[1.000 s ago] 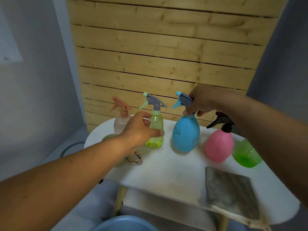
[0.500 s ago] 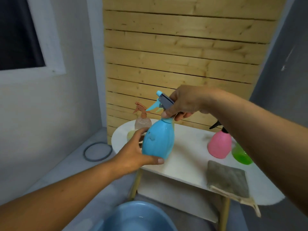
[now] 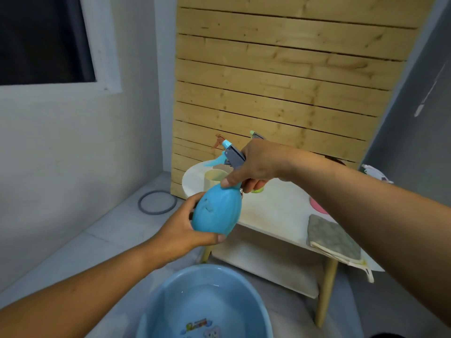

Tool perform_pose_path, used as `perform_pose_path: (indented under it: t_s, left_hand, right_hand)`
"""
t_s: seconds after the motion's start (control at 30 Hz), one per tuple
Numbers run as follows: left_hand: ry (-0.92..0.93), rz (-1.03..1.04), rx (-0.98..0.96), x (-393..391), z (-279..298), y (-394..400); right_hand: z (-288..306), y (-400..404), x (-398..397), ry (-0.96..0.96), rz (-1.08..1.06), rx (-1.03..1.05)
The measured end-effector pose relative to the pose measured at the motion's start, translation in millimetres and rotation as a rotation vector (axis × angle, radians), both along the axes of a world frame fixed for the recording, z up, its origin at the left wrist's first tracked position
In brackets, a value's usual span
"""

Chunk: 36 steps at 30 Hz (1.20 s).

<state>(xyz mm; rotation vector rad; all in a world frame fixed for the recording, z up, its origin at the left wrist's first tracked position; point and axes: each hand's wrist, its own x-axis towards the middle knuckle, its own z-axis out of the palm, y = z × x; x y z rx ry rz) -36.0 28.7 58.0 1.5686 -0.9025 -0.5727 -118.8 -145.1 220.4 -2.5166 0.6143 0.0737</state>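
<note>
Head camera, looking down past two bare forearms. The left arm reaches in from the lower left. The left hand [image 3: 180,230] cups the lower body of a blue spray bottle [image 3: 217,213], with the thumb curled under its base and the fingers wrapped round its left side.

The right arm comes in from the right edge. The right hand [image 3: 256,164] grips the bottle's neck just below the grey trigger head [image 3: 233,156], thumb pressed on the bottle's shoulder and fingers curled round the neck.

The bottle is held in the air between the two hands, tilted, with its nozzle pointing up and left. It sits in front of the left end of a white bench [image 3: 275,211]. A blue basin [image 3: 246,291] stands on the floor below it, nearer the camera. A grey cloth [image 3: 333,236] lies on the bench to the right, and a pale cup [image 3: 214,178] stands behind the bottle.
</note>
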Motion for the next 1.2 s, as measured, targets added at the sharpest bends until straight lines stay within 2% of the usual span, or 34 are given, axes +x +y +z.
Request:
perform_pose_path:
  t_s: [0.2, 0.33, 0.4, 0.57, 0.63, 0.73, 0.9, 1.0, 1.13, 1.2]
  left_hand:
    - [0.22, -0.072, -0.001, 5.6, -28.7, 36.3]
    - [0.597, 0.01, -0.2, 4.1, -50.1, 42.6]
    - [0.677, 0.038, -0.21, 4.4, -56.3, 45.6]
    - [0.563, -0.01, -0.144, 2.6, -64.3, 48.0]
    - [0.418, -0.03, -0.125, 1.4, -65.4, 47.4]
    - [0.1, 0.062, -0.013, -3.4, -67.1, 43.5]
    - [-0.172, 0.17, 0.033, -1.9, -77.0, 39.5]
    - [-0.096, 0.073, 0.083, 1.2, -72.4, 42.7]
    - [0.15, -0.2, 0.128, 11.0, -69.8, 49.4]
    - [0.261, -0.233, 0.076, 9.7, -69.6, 48.5]
  right_hand:
    - [-32.5, 2.6, -8.7, -0.039, 0.047, 0.213]
    - [-55.2, 1.8, -14.6, -0.049, -0.042, 0.393]
    - [-65.8, 5.2, -15.8, -0.035, -0.093, 0.464]
    - [-76.7, 12.9, -14.4, -0.06, -0.185, 0.495]
    - [-78.5, 13.5, -12.8, -0.049, -0.223, 0.487]
    - [-80.8, 16.4, -10.9, -0.019, -0.258, 0.471]
    - [-85.6, 19.9, -10.4, 0.013, -0.27, 0.433]
    - [-84.7, 15.8, -12.4, 0.029, -0.192, 0.389]
    - [-79.5, 8.5, -15.4, 0.064, -0.056, 0.332]
    - [-76.5, 5.7, -16.4, 0.057, -0.058, 0.339]
